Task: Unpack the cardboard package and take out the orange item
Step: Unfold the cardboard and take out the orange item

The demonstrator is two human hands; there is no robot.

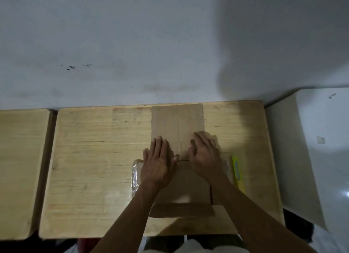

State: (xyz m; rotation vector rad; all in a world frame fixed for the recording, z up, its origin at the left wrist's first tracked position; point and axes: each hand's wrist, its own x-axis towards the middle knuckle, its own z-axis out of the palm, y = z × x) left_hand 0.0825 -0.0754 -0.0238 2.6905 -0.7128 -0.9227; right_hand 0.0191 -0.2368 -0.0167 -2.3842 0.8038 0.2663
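Observation:
A brown cardboard package (186, 188) lies on the wooden table (94, 158), with its far flap (177, 124) folded out flat toward the wall and a near flap (181, 211) lying toward me. Clear tape or plastic wrap (135, 175) shows along its left side. My left hand (157, 165) rests flat, fingers spread, on the hinge of the far flap. My right hand (204, 156) presses flat on the same flap, just to the right. No orange item is visible; the inside of the package is dim.
A yellow utility knife (238, 174) lies on the table just right of the package. A second wooden table (20, 167) stands to the left with a gap between. A white glossy object (311, 148) stands to the right. A pale wall runs behind.

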